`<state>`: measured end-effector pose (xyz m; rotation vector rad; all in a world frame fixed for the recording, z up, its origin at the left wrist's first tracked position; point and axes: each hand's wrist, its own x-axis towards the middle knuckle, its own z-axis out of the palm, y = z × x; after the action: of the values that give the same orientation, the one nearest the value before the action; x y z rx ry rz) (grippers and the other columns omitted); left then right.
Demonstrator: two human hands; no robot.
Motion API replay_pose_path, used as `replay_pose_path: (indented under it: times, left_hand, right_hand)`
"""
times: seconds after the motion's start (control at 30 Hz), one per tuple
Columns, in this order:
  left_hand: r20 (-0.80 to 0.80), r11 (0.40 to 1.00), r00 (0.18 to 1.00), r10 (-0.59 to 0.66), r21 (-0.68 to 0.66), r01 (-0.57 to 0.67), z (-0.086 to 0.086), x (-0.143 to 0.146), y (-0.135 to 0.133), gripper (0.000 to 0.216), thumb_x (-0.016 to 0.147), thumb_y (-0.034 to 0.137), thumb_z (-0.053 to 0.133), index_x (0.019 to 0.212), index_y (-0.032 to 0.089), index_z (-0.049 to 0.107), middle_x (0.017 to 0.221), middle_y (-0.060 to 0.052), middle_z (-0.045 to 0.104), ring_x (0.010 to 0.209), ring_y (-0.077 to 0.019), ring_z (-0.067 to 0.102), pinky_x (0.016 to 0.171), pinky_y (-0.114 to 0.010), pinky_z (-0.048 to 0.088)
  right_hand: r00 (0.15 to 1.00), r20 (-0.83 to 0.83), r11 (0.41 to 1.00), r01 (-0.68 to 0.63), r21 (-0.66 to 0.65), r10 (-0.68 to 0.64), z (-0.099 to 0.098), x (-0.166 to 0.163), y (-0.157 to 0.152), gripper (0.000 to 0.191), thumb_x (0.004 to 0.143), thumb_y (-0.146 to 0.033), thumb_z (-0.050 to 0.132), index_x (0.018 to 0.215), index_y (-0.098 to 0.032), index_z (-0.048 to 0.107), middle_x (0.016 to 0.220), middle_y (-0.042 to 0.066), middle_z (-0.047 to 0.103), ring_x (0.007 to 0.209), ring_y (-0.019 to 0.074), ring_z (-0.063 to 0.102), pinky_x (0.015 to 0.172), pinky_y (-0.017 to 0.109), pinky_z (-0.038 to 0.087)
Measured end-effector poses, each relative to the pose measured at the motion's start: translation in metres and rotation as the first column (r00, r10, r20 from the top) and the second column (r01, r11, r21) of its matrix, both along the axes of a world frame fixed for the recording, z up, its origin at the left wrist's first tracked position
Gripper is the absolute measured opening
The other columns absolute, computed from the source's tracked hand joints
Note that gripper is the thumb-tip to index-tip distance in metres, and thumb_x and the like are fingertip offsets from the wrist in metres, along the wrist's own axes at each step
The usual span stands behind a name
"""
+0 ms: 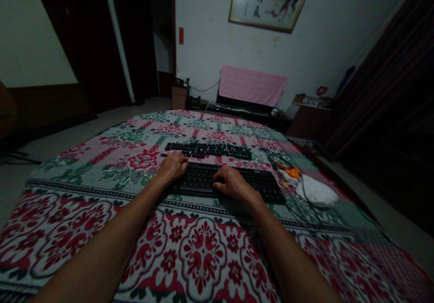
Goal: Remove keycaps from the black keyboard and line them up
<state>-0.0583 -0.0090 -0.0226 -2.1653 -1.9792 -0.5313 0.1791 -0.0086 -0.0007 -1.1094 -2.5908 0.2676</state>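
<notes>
A black keyboard (200, 179) lies on the patterned bedspread in front of me, its key area looking stripped of most caps, with small light dots in rows. My left hand (173, 165) is closed over the keyboard's far left corner. A thin dark piece (163, 155) pokes out beside its knuckles; the rest of that piece is hidden. Over the middle of the keyboard, my right hand (230, 181) has its thumb and fingers bent close together; whatever may be between them is too small to see. Just beyond lie rows of loose black keycaps (217, 150).
To the right of the keyboard are a white bag (317, 191), an orange item (291, 172) and a dark cable (303, 188). The bedspread (203, 258) covers a wide bed. Behind it, a pink cloth (252, 85) drapes over a screen on a low cabinet.
</notes>
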Motion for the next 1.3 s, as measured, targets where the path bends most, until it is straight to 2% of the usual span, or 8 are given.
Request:
replay_pose_path:
  times: [0.23, 0.33, 0.47, 0.53, 0.93, 1.1, 1.3]
  left_hand:
    - [0.064, 0.998, 0.997, 0.042, -0.047, -0.039, -0.002, 0.000, 0.001, 0.035, 0.078, 0.036, 0.036, 0.097, 0.022, 0.062, 0.098, -0.005, 0.061, 0.094, -0.0198, 0.053, 0.085, -0.031, 0.039]
    - [0.058, 0.997, 0.997, 0.042, -0.066, -0.038, 0.000, 0.000, 0.001, 0.035, 0.077, 0.036, 0.037, 0.097, 0.022, 0.062, 0.096, -0.005, 0.062, 0.093, -0.0198, 0.053, 0.084, -0.031, 0.039]
    - [0.056, 0.996, 0.997, 0.048, -0.076, -0.043, 0.002, 0.001, -0.001, 0.035, 0.077, 0.036, 0.037, 0.096, 0.022, 0.062, 0.096, -0.005, 0.062, 0.093, -0.0199, 0.053, 0.084, -0.031, 0.039]
    - [0.057, 0.996, 0.997, 0.049, -0.079, -0.044, 0.002, 0.002, -0.001, 0.035, 0.077, 0.036, 0.037, 0.096, 0.022, 0.062, 0.096, -0.004, 0.062, 0.092, -0.0199, 0.053, 0.084, -0.031, 0.039]
    - [0.068, 0.996, 0.996, 0.060, -0.076, -0.055, -0.001, 0.002, 0.001, 0.035, 0.077, 0.035, 0.037, 0.098, 0.022, 0.062, 0.100, -0.004, 0.061, 0.095, -0.0192, 0.052, 0.087, -0.030, 0.038]
    - [0.083, 0.996, 0.995, 0.059, -0.079, -0.052, 0.000, 0.002, 0.000, 0.034, 0.076, 0.034, 0.038, 0.097, 0.022, 0.062, 0.098, -0.004, 0.062, 0.094, -0.0201, 0.052, 0.086, -0.031, 0.038]
    - [0.064, 0.996, 0.996, 0.061, -0.068, -0.057, 0.000, 0.003, 0.000, 0.034, 0.077, 0.034, 0.038, 0.097, 0.021, 0.062, 0.097, -0.004, 0.062, 0.093, -0.0199, 0.052, 0.086, -0.031, 0.038]
  right_hand:
    - [0.998, -0.061, 0.998, 0.015, -0.063, -0.018, -0.002, -0.001, 0.004, 0.019, 0.065, -0.027, 0.059, 0.081, -0.018, 0.064, 0.085, 0.006, 0.060, 0.079, 0.0168, 0.053, 0.072, 0.026, 0.039]
    - [0.987, -0.159, 0.986, -0.008, -0.164, -0.019, -0.001, 0.003, 0.007, 0.019, 0.065, -0.027, 0.059, 0.079, -0.016, 0.064, 0.082, 0.005, 0.061, 0.075, 0.0158, 0.054, 0.069, 0.026, 0.039]
    - [0.936, -0.332, 0.902, -0.039, -0.431, -0.118, 0.005, 0.013, 0.013, 0.026, 0.066, -0.030, 0.058, 0.085, -0.014, 0.062, 0.079, 0.003, 0.062, 0.070, 0.0131, 0.054, 0.066, 0.025, 0.040]
    - [0.909, -0.386, 0.863, -0.063, -0.502, -0.159, 0.008, 0.018, 0.015, 0.028, 0.064, -0.032, 0.060, 0.084, -0.013, 0.062, 0.078, 0.002, 0.061, 0.069, 0.0122, 0.054, 0.066, 0.024, 0.040]
    - [0.834, -0.498, 0.728, -0.187, -0.660, -0.237, 0.009, 0.028, 0.015, 0.031, 0.062, -0.033, 0.065, 0.088, -0.017, 0.061, 0.079, -0.001, 0.059, 0.070, 0.0086, 0.052, 0.069, 0.023, 0.038]
    - [0.858, -0.464, 0.744, -0.161, -0.649, -0.219, 0.009, 0.027, 0.015, 0.032, 0.063, -0.034, 0.063, 0.089, -0.016, 0.060, 0.079, 0.000, 0.060, 0.069, 0.0092, 0.052, 0.068, 0.023, 0.039]
    - [0.911, -0.403, 0.817, -0.165, -0.552, -0.089, 0.002, 0.017, 0.016, 0.026, 0.065, -0.029, 0.059, 0.086, -0.014, 0.060, 0.073, 0.000, 0.059, 0.062, 0.0089, 0.051, 0.060, 0.022, 0.039]
